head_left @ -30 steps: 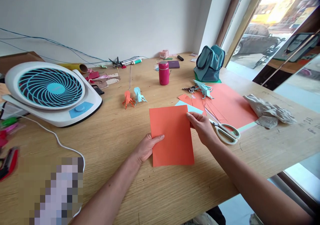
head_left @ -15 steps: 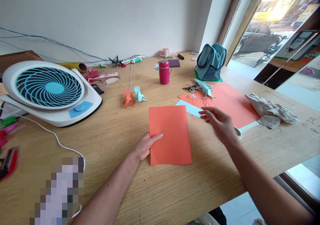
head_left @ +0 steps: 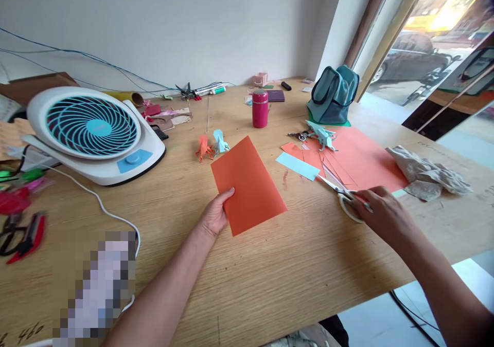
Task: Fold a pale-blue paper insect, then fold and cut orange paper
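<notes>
My left hand (head_left: 216, 212) pinches the left edge of an orange sheet of paper (head_left: 249, 187), thumb on top, and the sheet is tilted above the table. At the right, my right hand (head_left: 380, 213) has its fingers closed on the white handles of the scissors (head_left: 345, 197). The scissor blades point up and left towards a light blue paper strip (head_left: 297, 166). Orange paper pieces (head_left: 309, 157) and a large orange sheet (head_left: 366, 157) lie beyond the scissors. An orange paper insect (head_left: 203, 147) and a blue one (head_left: 220, 141) stand behind the held sheet.
A fan (head_left: 98, 131) stands at the left, its white cord on the wooden table (head_left: 193, 295). A pink flask (head_left: 260, 109), a blue bag (head_left: 335, 96), another blue paper insect (head_left: 322, 135), keys (head_left: 300, 136) and a crumpled grey cloth (head_left: 428, 172) are farther back and right.
My right hand has moved right and down onto the scissors, which now show plainly. The orange sheet in my left hand has turned and tilted. The view has shifted slightly left.
</notes>
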`<state>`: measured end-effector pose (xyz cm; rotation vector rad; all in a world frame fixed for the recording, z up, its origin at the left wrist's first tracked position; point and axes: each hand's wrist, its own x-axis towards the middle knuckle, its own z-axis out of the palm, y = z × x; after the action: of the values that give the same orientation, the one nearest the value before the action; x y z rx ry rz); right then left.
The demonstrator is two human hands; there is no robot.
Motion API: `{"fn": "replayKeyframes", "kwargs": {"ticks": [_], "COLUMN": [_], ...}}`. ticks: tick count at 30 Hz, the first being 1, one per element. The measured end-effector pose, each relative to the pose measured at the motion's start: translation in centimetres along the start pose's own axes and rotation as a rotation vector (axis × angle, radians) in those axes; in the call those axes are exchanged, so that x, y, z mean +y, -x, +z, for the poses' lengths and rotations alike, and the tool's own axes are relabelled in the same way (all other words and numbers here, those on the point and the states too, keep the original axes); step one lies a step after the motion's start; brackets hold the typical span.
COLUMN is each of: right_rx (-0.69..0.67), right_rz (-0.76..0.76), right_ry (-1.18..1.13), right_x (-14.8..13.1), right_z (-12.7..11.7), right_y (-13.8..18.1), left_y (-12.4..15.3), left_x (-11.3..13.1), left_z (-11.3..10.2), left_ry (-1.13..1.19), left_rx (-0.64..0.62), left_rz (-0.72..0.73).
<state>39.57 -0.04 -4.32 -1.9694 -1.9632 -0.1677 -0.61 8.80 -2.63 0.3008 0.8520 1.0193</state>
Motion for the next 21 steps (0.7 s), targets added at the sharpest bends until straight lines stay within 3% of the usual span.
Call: {"fn": "replayKeyframes", "kwargs": {"ticks": [4, 8, 11, 14, 21], "right_rx": [-0.095, -0.164, -0.214, -0.395, -0.732], "right_rz": [0.016, 0.15, 0.228, 0.159, 0.081], "right_ry": [0.096, 0.107, -0.286, -0.884, -1.606], "right_x": [-0.4, -2.0, -4.8, -8.4, -14.5], "right_z": [-0.2, -1.2, -2.3, -3.2, -2.5], "right_y": [0.6, 0.7, 1.7, 3.3, 6.5], "left_y": [-0.2, -0.4, -0.5, -0.6, -0.5], "left_x": [0.3, 0.2, 0.2, 0.3, 0.4], "left_z": [-0.3, -0.7, -0.9, -1.1, -0.9], "left_ry": [0.059, 0.085, 0.1, 0.104, 0.112], "left_rx": [0.005, -0.027, -0.032, -0.028, 0.001], "left_rz": [-0.015, 0.011, 0.015, 0.022, 0.036]}}
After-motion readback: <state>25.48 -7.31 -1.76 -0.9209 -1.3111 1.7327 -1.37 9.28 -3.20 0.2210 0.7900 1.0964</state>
